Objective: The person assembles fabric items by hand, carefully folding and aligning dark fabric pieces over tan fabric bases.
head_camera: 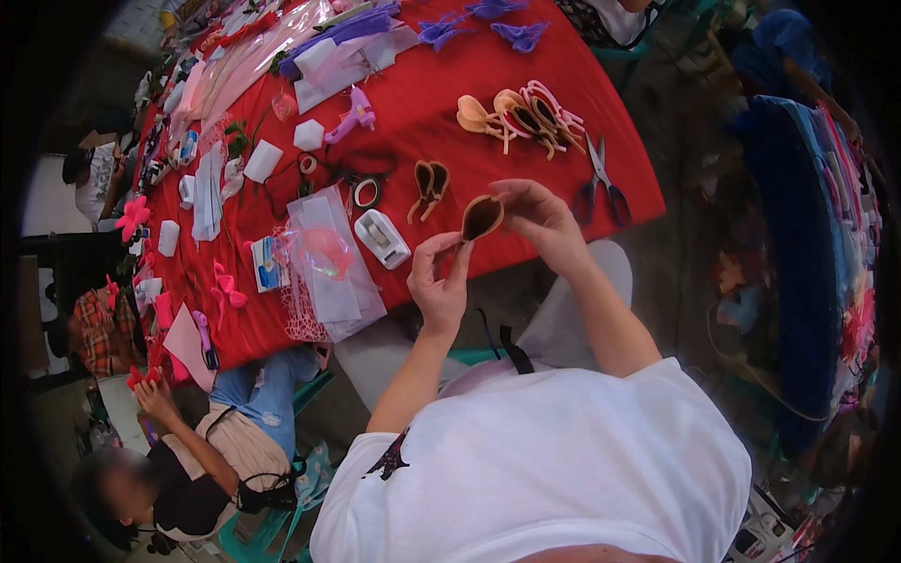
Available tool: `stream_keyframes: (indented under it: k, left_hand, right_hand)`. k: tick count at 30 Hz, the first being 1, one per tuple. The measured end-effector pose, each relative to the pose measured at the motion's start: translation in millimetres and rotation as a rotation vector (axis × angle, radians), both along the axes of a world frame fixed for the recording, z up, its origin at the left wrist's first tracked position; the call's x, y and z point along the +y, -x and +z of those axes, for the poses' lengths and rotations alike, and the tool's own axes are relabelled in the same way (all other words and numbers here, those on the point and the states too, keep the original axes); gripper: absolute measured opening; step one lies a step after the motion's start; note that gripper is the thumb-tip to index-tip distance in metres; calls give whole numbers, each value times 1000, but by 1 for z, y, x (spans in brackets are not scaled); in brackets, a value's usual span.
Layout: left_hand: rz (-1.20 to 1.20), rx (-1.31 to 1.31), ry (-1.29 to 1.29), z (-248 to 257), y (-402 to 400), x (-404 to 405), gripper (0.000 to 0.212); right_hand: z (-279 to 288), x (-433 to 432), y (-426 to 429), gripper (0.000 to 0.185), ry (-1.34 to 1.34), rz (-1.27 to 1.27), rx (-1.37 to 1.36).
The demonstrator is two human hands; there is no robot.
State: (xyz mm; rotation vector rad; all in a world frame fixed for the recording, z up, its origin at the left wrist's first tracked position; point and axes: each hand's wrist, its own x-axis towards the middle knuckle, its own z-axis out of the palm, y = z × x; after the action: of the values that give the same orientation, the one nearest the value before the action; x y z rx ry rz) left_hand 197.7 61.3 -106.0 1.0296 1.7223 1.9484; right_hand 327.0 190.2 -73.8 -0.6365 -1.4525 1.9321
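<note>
Between my two hands is a brown loop-shaped piece with a pale tan rim [482, 218], over the near edge of the red-covered table [450, 84]. My left hand [442, 278] pinches its lower end between thumb and fingers. Fingers of my right hand [538, 222] are at its upper right side; whether they grip it or only touch it is unclear. Just beyond lies a pair of similar brown loops [428, 184] with short stems. Farther right is a group of tan, pink and brown loops [521, 116], with open scissors [600, 179] beside it.
A white tape dispenser [382, 239], a black-rimmed tape roll [366, 192], translucent sheets [334, 267] and a purple glue gun [355, 116] lie to the left. Purple looped pieces [440, 32] are at the far side. A person [211, 450] sits at left, holding something red.
</note>
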Motion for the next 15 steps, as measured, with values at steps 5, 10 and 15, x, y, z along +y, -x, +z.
stream_keyframes:
  k: [5, 10, 15]
  left_hand:
    - [151, 57, 172, -9, 29, 26, 20]
    - [170, 235, 108, -11, 55, 40, 13]
    - [112, 473, -138, 7, 52, 42, 16]
  right_hand:
    - [-33, 55, 10, 22, -684, -258, -560]
    - [-34, 91, 38, 11, -517, -375, -380]
    - [4, 60, 45, 20, 90, 17, -3]
